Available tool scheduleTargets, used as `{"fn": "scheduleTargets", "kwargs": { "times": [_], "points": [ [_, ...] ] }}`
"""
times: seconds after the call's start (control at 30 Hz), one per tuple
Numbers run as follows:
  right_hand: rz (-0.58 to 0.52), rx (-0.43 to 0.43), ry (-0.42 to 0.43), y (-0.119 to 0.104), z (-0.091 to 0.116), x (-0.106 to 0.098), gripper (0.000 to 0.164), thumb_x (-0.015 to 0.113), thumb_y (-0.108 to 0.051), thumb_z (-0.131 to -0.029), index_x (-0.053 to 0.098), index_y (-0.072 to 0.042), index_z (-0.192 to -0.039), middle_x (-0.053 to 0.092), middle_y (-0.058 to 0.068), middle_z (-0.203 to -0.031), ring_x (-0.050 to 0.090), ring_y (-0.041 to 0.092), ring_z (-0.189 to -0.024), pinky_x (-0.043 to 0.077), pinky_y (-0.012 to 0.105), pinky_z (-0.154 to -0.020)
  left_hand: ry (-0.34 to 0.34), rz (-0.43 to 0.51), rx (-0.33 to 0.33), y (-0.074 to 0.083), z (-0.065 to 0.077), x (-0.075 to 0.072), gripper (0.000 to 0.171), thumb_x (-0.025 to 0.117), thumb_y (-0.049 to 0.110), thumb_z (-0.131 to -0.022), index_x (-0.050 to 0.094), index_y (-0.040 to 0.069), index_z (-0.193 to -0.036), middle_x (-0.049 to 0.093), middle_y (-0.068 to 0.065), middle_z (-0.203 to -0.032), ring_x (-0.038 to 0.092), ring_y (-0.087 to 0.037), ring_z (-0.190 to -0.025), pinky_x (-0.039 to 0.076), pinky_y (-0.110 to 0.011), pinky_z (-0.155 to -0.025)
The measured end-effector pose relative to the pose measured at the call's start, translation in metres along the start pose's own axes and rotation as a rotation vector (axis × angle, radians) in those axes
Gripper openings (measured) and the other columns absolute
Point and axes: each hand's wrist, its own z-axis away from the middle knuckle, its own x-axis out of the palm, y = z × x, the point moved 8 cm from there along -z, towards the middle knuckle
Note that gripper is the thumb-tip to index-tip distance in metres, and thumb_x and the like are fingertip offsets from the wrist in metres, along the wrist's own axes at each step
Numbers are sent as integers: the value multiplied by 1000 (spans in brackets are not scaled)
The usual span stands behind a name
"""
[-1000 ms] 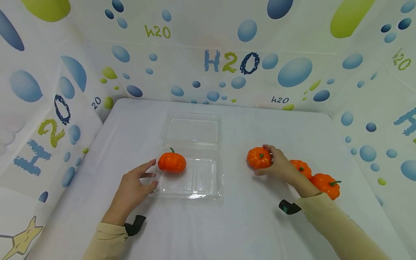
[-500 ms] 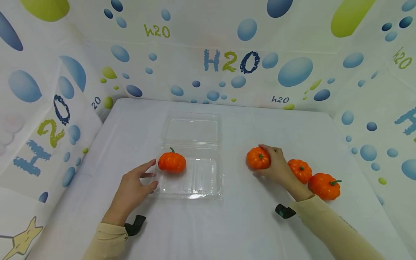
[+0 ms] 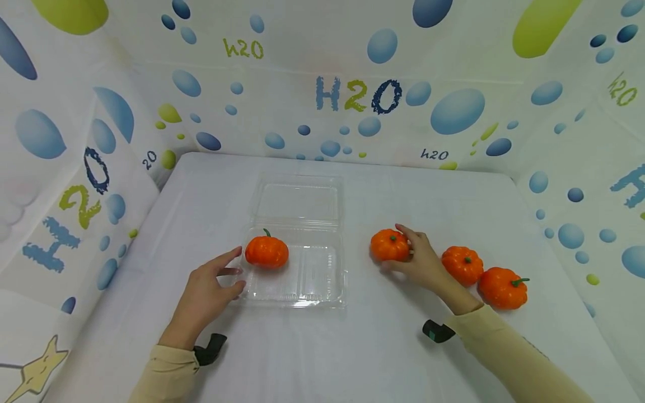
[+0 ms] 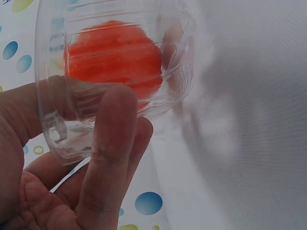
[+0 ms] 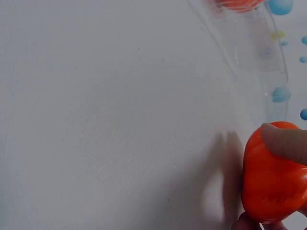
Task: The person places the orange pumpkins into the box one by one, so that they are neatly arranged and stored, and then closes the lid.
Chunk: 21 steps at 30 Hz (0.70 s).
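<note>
One white surface (image 3: 322, 358) is carrying a clear, unfolded container (image 3: 314, 282). Your left hand (image 3: 209, 288) is lying, fingers apart, at its left edge; your right hand (image 3: 425, 266) is gripping an orange pumpkin (image 3: 387, 245) to its right. If that pumpkin is coming in low, it could be bumping and sliding the light-looking container.
</note>
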Motion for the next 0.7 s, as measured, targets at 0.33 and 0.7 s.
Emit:
{"fn": "scheduleTargets", "kwargs": {
  "times": [0.33,0.7],
  "points": [
    [-231,-24,-59,-15,2,8,83,83,-36,-85,34,-12,-148,41,19,-151,52,39,-128,44,52,-106,8,-21,13,1,-1,0,68,74,4,-88,49,6,-150,66,-21,-125,64,-38,-110,52,-27,-58],
    [-261,-26,-69,-38,9,16,74,76,-38,-91,41,-11,-151,40,13,-153,56,39,-126,45,53,-104,6,-26,2,0,0,0,68,74,5,-87,48,6,-150,66,-22,-125,67,-35,-104,53,-26,-58]
  ]
}}
